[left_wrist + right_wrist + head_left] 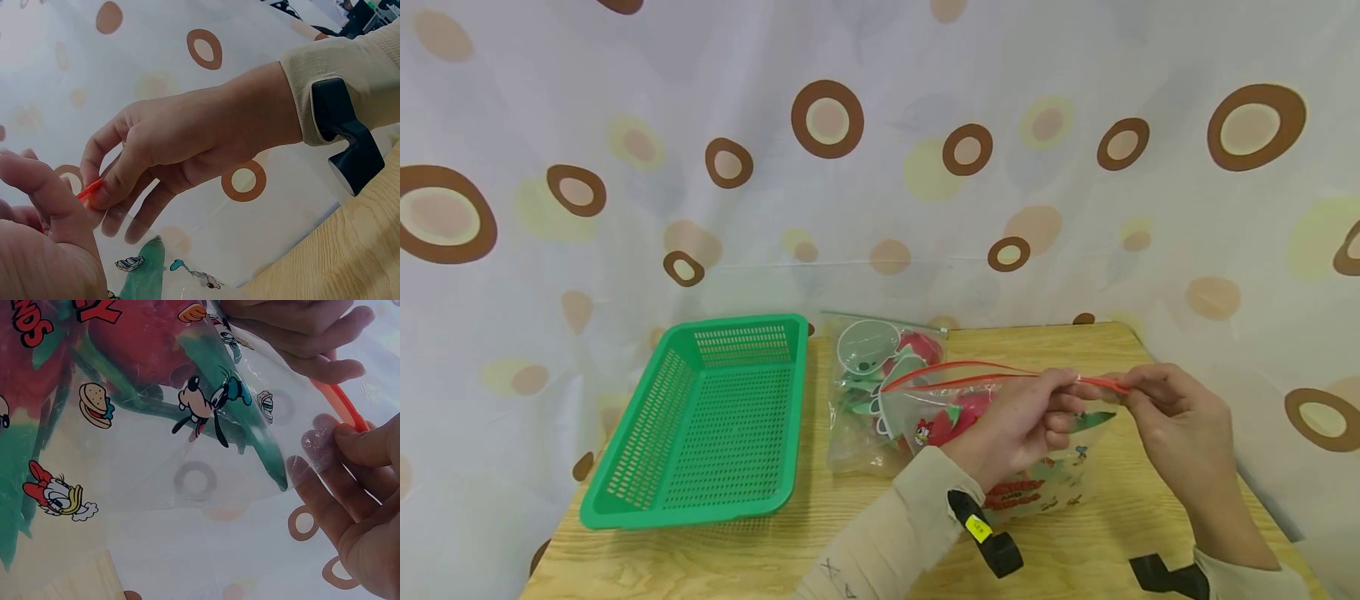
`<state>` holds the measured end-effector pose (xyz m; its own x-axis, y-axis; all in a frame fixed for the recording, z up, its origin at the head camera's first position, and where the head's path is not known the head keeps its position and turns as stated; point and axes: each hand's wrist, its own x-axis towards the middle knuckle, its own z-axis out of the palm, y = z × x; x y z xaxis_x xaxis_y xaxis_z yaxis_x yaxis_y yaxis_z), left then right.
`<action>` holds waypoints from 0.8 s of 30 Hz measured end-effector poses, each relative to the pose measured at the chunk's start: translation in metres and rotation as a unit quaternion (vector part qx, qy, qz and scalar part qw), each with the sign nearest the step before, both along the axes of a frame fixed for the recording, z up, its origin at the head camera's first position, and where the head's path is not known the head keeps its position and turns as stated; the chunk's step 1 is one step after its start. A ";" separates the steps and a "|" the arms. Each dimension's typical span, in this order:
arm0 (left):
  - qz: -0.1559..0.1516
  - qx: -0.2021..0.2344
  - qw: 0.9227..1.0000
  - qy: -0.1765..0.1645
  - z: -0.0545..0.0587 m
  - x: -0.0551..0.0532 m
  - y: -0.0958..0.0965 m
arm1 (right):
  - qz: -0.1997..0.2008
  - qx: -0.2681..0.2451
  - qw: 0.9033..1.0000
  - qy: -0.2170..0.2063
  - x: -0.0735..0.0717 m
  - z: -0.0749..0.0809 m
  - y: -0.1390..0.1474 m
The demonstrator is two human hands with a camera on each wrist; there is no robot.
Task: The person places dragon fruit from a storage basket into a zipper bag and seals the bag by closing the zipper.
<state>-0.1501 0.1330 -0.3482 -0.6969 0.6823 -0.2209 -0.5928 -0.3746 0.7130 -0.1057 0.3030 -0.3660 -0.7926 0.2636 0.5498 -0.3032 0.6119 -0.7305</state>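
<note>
Both hands hold a clear zip bag (pixel 144 487) by its red zip strip (pixel 940 382), above the table. Cartoon figures are printed on the bag, and red and green things show inside it. My left hand (pixel 1018 421) pinches the strip near its right part, where a small pale slider shows. At the strip's right end, my right hand (pixel 1183 425) pinches the corner between thumb and fingers. Left of the hands the red strip gapes apart in a loop. In the right wrist view, the right fingers (pixel 331 506) lie behind the clear film.
A green plastic basket (pixel 797 417) with slotted walls stands on the left of the wooden table (pixel 820 533). Behind the held bag lies a second clear zip bag (pixel 850 442) with white, green and red things in it. A dotted curtain (pixel 880 208) hangs behind the table.
</note>
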 end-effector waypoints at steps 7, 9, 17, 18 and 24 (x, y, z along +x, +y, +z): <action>-0.005 -0.007 1.000 0.001 0.001 0.000 -0.007 | 0.002 0.004 1.000 -0.003 0.002 0.000 -0.001; -0.004 -0.008 1.000 0.001 0.002 0.000 -0.009 | 0.004 0.001 1.000 -0.002 0.002 0.000 -0.001; -0.005 -0.012 1.000 0.005 0.001 0.000 -0.016 | 0.017 -0.008 1.000 -0.006 0.001 0.000 0.000; -0.004 -0.013 1.000 0.005 0.001 0.000 -0.018 | 0.018 -0.007 1.000 -0.007 0.001 0.000 0.001; -0.001 -0.007 1.000 -0.006 0.000 -0.001 -0.025 | 0.025 -0.011 1.000 -0.015 0.001 -0.001 0.002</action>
<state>-0.1512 0.1085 -0.3481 -0.6920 0.6812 -0.2390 -0.6028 -0.3631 0.7104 -0.1048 0.3050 -0.3670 -0.8213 0.2347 0.5199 -0.3105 0.5806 -0.7526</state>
